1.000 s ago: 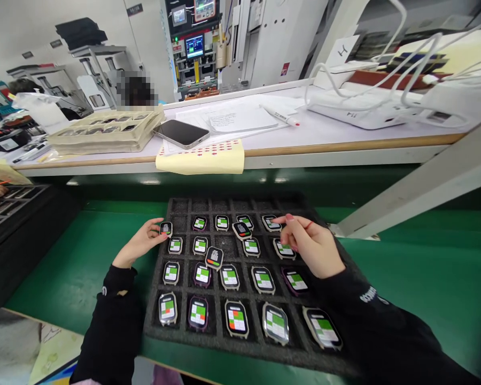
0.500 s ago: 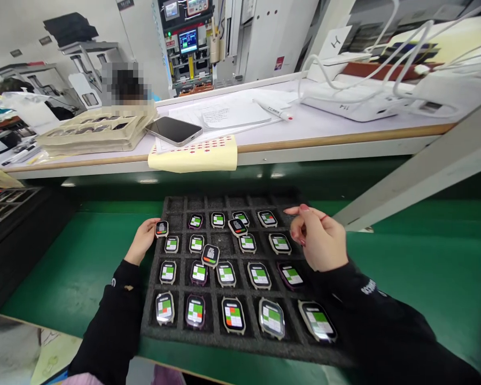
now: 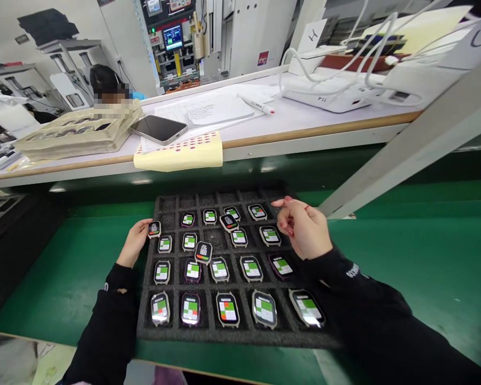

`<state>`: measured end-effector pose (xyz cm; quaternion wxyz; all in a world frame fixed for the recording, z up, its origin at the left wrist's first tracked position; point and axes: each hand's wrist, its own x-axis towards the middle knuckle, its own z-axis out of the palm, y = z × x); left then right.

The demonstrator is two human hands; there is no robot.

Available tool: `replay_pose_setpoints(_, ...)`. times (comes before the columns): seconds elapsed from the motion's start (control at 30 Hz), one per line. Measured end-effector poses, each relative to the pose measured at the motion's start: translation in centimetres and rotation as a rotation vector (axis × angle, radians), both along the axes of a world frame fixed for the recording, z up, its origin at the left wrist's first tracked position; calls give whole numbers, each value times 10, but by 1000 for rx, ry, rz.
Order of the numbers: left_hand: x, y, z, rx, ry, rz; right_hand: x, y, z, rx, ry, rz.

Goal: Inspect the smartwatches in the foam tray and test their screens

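A green bench is carrying a black foam tray, whose pockets are holding rows of lit watches. Beyond the tray, a raised shelf is running across, bearing a phone, papers, a marker pen, a beige tray and a white device trailing cables. A yellow sheet is hanging over its front edge. At the right, a metal post is slanting down to the bench just past the right hand, limiting the room there. Two loose watches are lying between the hands: one is straddling the dividers, the other is sitting askew and partly covering its neighbours.

The held watch is resting at the tray's left rim, in the fingertips of the left hand, whose grip is closing on its left edge. Its screen is facing up, its long axis running roughly away from the person. The right hand is hovering over the tray's right side, index finger pointing left; with the palm hidden, I cannot tell whether its grip is apart or together.
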<state>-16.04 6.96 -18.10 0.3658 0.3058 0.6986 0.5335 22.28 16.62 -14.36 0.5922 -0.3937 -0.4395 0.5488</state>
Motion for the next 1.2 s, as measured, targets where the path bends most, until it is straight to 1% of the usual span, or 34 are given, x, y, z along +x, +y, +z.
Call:
replay_pose_setpoints(0.43, 3, -2, 6, -28, -1, 3, 0, -2, 1, -10, -24, 16)
replay_pose_setpoints(0.87, 3, -3, 6, -25, 13, -12, -1, -3, -1, 20, -47, 34)
replay_pose_setpoints(1.2, 4, -4, 7, -26, 10, -15, 0, -2, -2, 10, -48, 43)
